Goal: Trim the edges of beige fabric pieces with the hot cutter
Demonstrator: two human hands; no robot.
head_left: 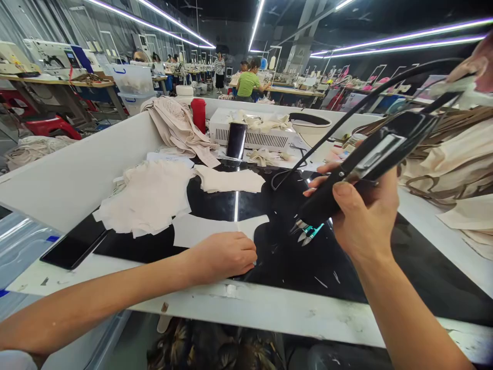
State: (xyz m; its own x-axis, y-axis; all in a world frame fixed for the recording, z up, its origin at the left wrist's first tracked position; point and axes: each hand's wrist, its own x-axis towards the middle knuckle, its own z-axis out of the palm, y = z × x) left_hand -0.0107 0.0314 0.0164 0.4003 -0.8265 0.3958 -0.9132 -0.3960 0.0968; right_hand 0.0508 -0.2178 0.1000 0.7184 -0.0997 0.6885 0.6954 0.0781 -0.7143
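My right hand is closed around a black corded hand tool, raised over the right of the dark glossy work surface. The tool's metal tip points down to the left, close to teal-handled thread snips. My left hand is closed over the lower right of a pale cut fabric piece. Its fingertips are curled near the front edge, with a small pale blue spot there; what they grip is hidden. Beyond lie a stack of cut pieces and a larger fabric pile.
A phone leans against a white vented box, beside a red cup. Draped beige fabric hangs at the back left. More fabric is heaped at right. The tool's cord loops across. White walls edge the table.
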